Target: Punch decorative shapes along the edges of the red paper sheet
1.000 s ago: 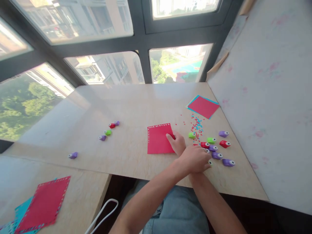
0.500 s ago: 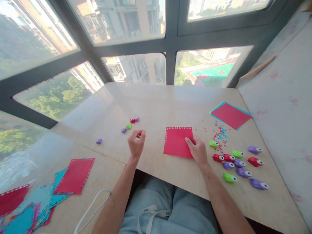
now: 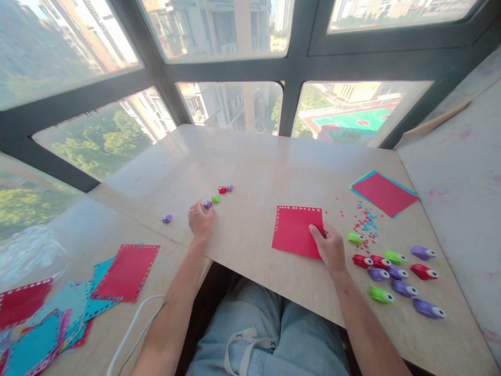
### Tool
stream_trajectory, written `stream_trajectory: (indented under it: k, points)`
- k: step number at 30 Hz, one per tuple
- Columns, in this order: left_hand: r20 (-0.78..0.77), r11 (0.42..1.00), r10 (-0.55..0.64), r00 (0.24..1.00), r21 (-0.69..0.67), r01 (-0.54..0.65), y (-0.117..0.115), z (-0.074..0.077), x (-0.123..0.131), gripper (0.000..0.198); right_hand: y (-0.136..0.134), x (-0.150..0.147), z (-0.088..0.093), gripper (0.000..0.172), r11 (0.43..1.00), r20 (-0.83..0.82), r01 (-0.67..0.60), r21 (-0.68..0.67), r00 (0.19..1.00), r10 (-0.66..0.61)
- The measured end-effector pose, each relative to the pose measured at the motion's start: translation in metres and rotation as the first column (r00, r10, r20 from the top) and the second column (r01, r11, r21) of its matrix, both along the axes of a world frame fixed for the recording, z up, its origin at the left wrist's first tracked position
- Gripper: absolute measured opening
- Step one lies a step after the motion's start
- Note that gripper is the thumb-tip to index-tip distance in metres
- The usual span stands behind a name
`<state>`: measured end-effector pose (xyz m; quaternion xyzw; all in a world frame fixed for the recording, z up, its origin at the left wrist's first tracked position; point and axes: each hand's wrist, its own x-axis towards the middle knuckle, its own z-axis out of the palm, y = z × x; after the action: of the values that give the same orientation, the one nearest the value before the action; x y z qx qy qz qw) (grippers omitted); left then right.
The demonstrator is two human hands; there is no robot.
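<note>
My left hand (image 3: pixel 201 223) is at a small purple craft punch (image 3: pixel 207 204), with its fingers and thumb closed around the near side of it. A green punch (image 3: pixel 216 199), a red punch (image 3: pixel 222 189) and another purple one (image 3: pixel 229 187) stand in a slanting row just beyond. My right hand (image 3: pixel 332 247) pinches the right edge of a red paper sheet (image 3: pixel 295 230), thumb on top and fingers beneath. Punched holes run along the sheet's far edge and partway down its left edge. The sheet lies on the table (image 3: pixel 242 224).
Several punches, such as a red one (image 3: pixel 424 272), stand at the right beside red and blue confetti (image 3: pixel 368 222). Stacked sheets (image 3: pixel 385 193) lie behind. At left are a lone purple punch (image 3: pixel 166 219), punched sheets (image 3: pixel 127 271), a white cable (image 3: pixel 135 324) and clear plastic (image 3: pixel 31 256).
My left hand has moved left and forward to the near purple punch, and its fingers have closed around it. My right hand still holds the red sheet. The view has shifted slightly.
</note>
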<state>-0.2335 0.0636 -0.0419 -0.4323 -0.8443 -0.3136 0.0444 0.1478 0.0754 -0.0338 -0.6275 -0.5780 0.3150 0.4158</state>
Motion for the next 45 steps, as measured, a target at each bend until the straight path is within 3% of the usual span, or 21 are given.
stream_trajectory:
  k: [6, 17, 22, 27, 45]
  points:
    - [0.014, 0.998, -0.052, 0.999, -0.016, 0.052, 0.003, 0.003, -0.001, 0.045, 0.000, 0.000, -0.002, 0.041, 1.000, 0.008, -0.001, -0.014, 1.000, 0.001]
    - [-0.036, 0.946, -0.315, 0.948, -0.096, 0.311, -0.011, 0.006, 0.023, 0.040, -0.001, -0.003, 0.003, 0.038, 1.000, 0.002, -0.006, 0.013, 1.000, 0.006]
    - [-0.031, 0.886, -0.442, 0.896, -0.169, 0.431, -0.016, 0.007, 0.048, 0.041, -0.001, -0.003, 0.004, 0.038, 1.000, -0.012, -0.014, 0.017, 1.000, 0.014]
    - [-0.039, 0.856, -0.488, 0.872, -0.215, 0.470, -0.020, 0.010, 0.080, 0.034, -0.001, -0.003, 0.004, 0.039, 1.000, -0.030, -0.008, 0.013, 1.000, 0.008]
    - [0.161, 0.711, -0.677, 0.718, -0.112, 0.695, -0.019, 0.016, 0.147, 0.029, 0.003, 0.002, -0.004, 0.043, 0.999, -0.211, -0.005, -0.041, 0.978, -0.004]
